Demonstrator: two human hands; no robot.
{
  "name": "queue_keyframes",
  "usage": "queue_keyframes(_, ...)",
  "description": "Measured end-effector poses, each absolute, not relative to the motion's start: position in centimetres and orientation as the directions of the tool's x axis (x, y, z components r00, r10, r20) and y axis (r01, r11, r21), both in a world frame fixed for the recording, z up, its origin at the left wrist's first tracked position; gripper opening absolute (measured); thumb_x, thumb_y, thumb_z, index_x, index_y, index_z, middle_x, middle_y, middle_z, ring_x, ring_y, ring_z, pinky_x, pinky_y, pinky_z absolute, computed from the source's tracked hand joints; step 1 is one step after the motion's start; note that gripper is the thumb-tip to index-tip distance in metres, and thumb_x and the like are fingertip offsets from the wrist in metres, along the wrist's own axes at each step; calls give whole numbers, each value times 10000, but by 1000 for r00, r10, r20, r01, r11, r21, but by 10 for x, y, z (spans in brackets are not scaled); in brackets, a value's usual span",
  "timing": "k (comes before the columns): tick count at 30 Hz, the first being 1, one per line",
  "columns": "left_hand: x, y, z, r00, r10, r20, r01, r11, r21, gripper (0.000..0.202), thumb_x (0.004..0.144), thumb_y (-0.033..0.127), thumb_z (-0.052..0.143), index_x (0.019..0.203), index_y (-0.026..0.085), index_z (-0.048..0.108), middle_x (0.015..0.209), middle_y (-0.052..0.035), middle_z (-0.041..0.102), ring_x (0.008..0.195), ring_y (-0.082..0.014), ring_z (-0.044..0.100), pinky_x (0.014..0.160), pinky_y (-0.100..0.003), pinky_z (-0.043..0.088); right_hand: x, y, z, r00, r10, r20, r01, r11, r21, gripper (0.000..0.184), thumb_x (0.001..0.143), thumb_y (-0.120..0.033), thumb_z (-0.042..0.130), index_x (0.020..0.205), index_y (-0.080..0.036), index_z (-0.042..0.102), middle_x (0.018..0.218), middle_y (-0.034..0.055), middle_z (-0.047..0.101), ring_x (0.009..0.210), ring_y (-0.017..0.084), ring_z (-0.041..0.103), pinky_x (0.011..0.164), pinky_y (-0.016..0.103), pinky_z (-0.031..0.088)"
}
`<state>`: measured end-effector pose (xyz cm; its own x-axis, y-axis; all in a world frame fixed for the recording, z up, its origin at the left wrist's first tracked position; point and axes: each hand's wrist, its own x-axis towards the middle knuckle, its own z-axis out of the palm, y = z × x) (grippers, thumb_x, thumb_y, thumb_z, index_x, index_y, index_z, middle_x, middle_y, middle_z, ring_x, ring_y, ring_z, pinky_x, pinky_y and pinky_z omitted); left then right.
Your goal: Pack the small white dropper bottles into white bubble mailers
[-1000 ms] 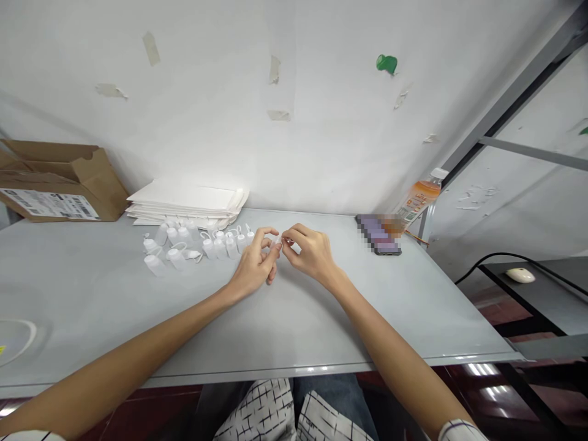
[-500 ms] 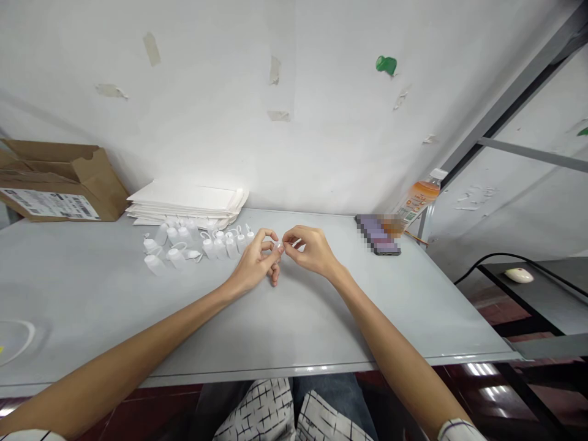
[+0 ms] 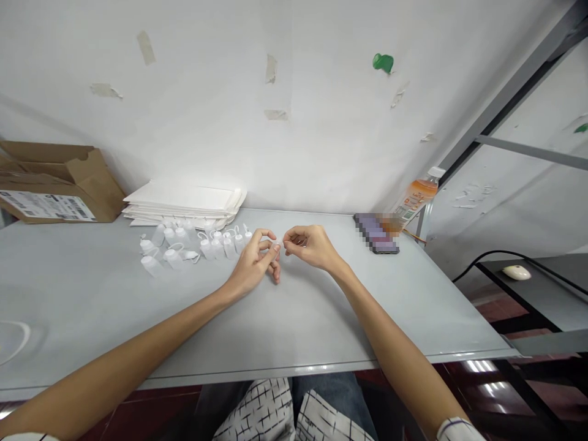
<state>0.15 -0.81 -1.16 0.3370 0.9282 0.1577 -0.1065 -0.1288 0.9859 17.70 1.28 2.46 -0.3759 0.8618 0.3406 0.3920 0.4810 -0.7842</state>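
Observation:
Above the middle of the table, my left hand (image 3: 253, 262) is closed in a pinch on a small translucent white plastic piece (image 3: 278, 242), mostly hidden by the fingers. The fingertips of my right hand (image 3: 311, 246) pinch at the right side of that same piece, the hands almost touching. To the left of my left hand stand several small white squeeze bottles (image 3: 173, 258), some with looped cap straps, in two loose groups. Among them lies a small white cap-like part (image 3: 191, 255).
A stack of white envelopes (image 3: 184, 199) lies behind the bottles, with an open cardboard box (image 3: 98, 187) at the far left. On the right are a phone (image 3: 384, 244) and a leaning orange drink bottle (image 3: 416, 196). A metal frame (image 3: 496, 104) rises beyond.
Both hands keep nearly the same place and pinch, with only slight finger movement around the plastic piece. The whole view has shifted slightly.

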Motion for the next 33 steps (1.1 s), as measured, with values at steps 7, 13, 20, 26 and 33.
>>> queue_keyframes(7, 2, -7, -17, 316, 937, 152, -75, -135, 988, 325, 925, 464, 578, 1088, 252, 394, 741, 92, 512, 459, -125, 633, 491, -315, 583, 176, 11, 24, -417, 866, 274, 395, 445, -804, 128, 791, -130, 555, 752, -150, 674, 650, 12, 692, 607, 134, 686, 640, 243, 525)
queue_keyframes(13, 1, -5, -9, 320, 937, 139, -116, -107, 988, 409, 889, 468, 616, 1138, 250, 377, 739, 86, 537, 456, -131, 624, 496, -315, 570, 175, 12, 23, -361, 898, 251, 285, 362, -888, 98, 801, -214, 608, 762, -150, 671, 712, 34, 700, 675, 158, 706, 660, 272, 562)
queue_keyframes(20, 3, -7, 2, 356, 934, 38, -226, 46, 973, 391, 845, 440, 646, 1085, 206, 445, 912, -33, 625, 616, -168, 646, 454, -284, 521, 190, 17, 34, -298, 948, 111, 127, 155, -980, 197, 755, -326, 734, 822, -151, 673, 760, 43, 715, 726, 183, 723, 643, 279, 578)
queue_keyframes(26, 5, -7, 4, 318, 946, -67, -303, 169, 938, 259, 850, 361, 613, 1017, 189, 517, 772, 1, 544, 539, -96, 475, 383, -184, 353, 191, 19, 33, -369, 926, 78, 93, 120, -988, 300, 793, -444, 728, 857, -152, 705, 809, 55, 714, 752, 177, 712, 670, 300, 580)
queue_keyframes(33, 4, -7, 1, 341, 939, -39, -235, 125, 964, 329, 819, 387, 675, 1048, 227, 502, 745, 37, 520, 492, -74, 432, 375, -171, 322, 188, 14, 36, -419, 900, 119, 158, 202, -967, 353, 757, -470, 769, 910, -156, 717, 857, 56, 723, 759, 167, 697, 673, 290, 566)
